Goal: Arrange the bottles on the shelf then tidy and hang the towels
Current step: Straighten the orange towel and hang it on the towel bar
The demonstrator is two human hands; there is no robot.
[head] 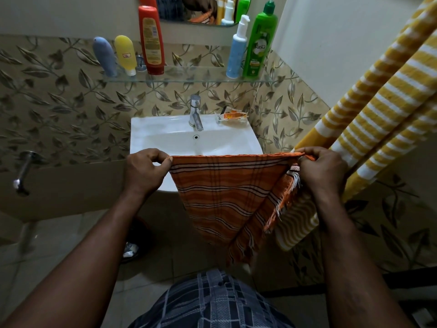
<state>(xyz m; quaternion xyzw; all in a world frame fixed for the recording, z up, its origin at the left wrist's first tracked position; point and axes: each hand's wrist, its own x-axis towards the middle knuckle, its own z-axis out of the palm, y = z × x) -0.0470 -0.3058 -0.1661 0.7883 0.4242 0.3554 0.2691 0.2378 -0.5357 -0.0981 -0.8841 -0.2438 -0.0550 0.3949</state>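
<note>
You held the orange striped towel (227, 192) stretched in front of the white sink (165, 138), its top edge running level from 9 o'clock to 3 o'clock between your two hands. Your left hand (144, 171) had its fingers (163, 159) pinched shut on the left corner; your right hand (321, 169) was closed on the right corner, where the fringed ends bunched under the thumb. The cloth looked folded, its body hanging toward 6 o'clock and narrowing to a point below, so the long axis lay along the taut top edge and the stripes ran parallel to it.

At 3 o'clock, just beside your right hand, the yellow striped towel (383, 100) hung in long diagonal folds. At 12 o'clock, five bottles stood on the glass shelf (189, 76): a blue-grey tube (104, 55), a yellow tube (125, 54) and a red bottle (151, 41) toward the left, a white-and-blue pump bottle (237, 50) and a green bottle (260, 43) toward the right. By that showing the bottles seemed done and the towels were the step in hand.

To fold well, you would likely have wanted both corners at one height, even tension across the top, and the fringe squared before bringing the hands together; the loose lower point risked folding askew.
</note>
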